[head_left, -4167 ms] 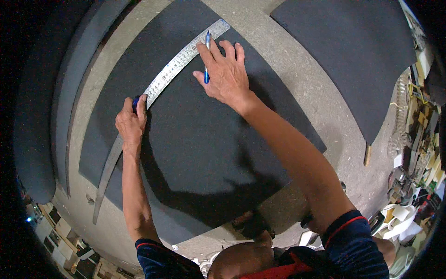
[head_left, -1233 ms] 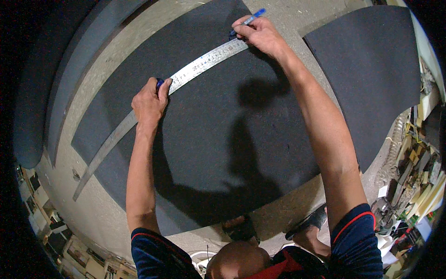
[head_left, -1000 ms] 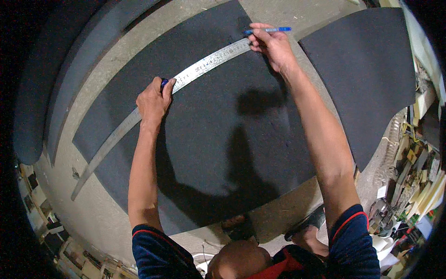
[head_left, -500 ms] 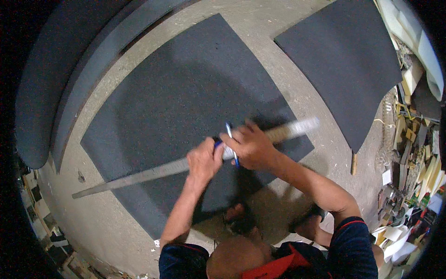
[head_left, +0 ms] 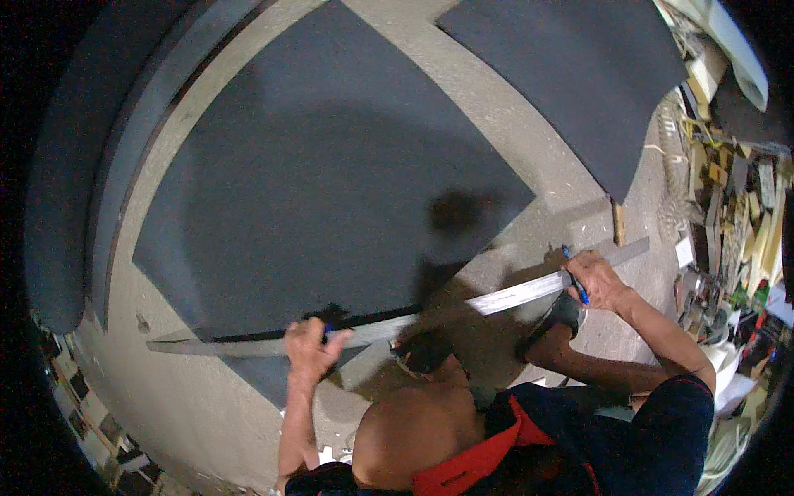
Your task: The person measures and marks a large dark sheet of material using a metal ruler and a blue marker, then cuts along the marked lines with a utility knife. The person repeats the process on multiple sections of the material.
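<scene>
A long metal ruler runs across the lower part of the view, lifted off the big dark grey sheet that lies on the concrete floor. My left hand grips the ruler near its left part. My right hand holds the ruler close to its right end and also holds a blue pen against it. The ruler crosses the sheet's near edge and passes over my feet.
A second dark grey sheet lies at the upper right. More dark sheets are stacked along the left. Cluttered scraps, boxes and tools fill the right side. Bare concrete shows between the sheets.
Both hands have carried the ruler from the far part of the sheet down to its near edge, and the view has drawn back from the sheet.
</scene>
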Motion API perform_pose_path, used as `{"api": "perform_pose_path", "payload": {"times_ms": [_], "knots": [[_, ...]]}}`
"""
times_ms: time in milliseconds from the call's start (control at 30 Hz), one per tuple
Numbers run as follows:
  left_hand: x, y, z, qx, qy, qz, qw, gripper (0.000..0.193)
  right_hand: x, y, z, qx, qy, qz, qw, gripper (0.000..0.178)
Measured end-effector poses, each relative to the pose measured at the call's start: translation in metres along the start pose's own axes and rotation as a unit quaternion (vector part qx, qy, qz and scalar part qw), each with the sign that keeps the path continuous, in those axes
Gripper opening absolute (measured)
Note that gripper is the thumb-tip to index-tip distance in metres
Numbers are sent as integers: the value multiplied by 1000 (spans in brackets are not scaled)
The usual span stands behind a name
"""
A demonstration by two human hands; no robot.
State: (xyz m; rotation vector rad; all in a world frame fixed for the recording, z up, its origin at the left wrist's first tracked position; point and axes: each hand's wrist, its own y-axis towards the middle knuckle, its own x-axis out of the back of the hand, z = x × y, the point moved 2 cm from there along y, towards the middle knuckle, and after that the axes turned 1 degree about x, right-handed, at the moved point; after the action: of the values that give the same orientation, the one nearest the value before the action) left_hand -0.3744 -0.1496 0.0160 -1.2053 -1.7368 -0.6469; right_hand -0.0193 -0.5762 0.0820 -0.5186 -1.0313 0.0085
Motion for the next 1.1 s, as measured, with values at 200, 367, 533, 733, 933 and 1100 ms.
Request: {"api": "perform_pose_path", "payload": {"times_ms": [200,367,533,733,933,1100], "knots": [[1,86,-165,-62,-100,148,982,44,-20,2,56,21,68,-100,992,54],[-24,128,-238,-162,-85,150,972,38,-18,2,70,-78,95,-137,983,57],[-54,151,-279,-290,-133,79,944,33,-32,-36,57,-137,136,-234,953,59],[-106,180,-297,-367,-102,132,915,30,-53,-33,56,-216,67,-270,936,52],[-148,197,-249,-380,-109,-48,917,33,-126,-36,31,-289,73,-241,924,56],[-81,265,-103,-80,-76,-164,980,42,-150,-65,29,-314,89,-230,917,50]]}}
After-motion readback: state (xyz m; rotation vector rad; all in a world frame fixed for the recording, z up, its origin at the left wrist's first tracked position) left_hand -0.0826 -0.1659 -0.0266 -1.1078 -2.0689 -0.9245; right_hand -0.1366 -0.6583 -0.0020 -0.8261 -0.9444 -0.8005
